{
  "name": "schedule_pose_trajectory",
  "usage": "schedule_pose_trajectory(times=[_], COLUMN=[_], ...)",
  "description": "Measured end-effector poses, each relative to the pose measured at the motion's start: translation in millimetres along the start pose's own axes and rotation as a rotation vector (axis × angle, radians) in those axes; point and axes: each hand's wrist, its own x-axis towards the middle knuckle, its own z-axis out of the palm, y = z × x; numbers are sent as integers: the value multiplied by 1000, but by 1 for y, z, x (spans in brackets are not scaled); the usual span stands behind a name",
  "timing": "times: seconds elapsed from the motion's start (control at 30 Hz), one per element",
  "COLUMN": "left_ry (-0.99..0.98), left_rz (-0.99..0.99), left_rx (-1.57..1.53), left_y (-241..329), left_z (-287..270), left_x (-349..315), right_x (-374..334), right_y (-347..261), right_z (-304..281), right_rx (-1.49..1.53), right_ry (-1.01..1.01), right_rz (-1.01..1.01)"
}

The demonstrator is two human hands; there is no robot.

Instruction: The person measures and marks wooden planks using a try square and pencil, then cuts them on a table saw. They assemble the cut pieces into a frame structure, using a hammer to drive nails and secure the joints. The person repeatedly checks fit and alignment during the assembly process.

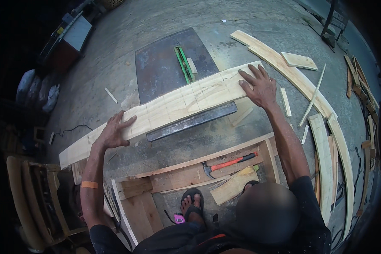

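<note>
A long pale wooden board (173, 106) slants in front of me, from low on the left up to the right. My left hand (114, 130) is closed on its left part, fingers on the top face and thumb by the near edge. At the right end, my right hand (259, 87) grips the board with its fingers spread over the face. Partly under the board is a dark metal tabletop (156, 63) with a green slotted strip (183, 63) and a small wood offcut (191, 65). A dark metal bar (194, 121) shows along the board's near side.
By my feet stands a wooden frame (207, 154) with an orange-and-black hammer (228, 164), a wood piece (233, 186) and a pink tape measure (179, 218). Long curved boards (292, 78) and strips lie at right. A wooden chair-like frame (31, 203) stands at left.
</note>
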Motion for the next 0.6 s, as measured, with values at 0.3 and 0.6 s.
schedule_pose_trajectory(times=[0.3,0.6], left_ry=[-46,-29], left_rz=[-40,-44], left_rx=[-53,-58], left_y=[1,0], left_z=[-8,-10], left_x=[19,22], right_x=[12,15], right_y=[8,9], right_z=[1,5], right_rx=[-18,-38], right_ry=[-51,-44], right_rz=[33,33])
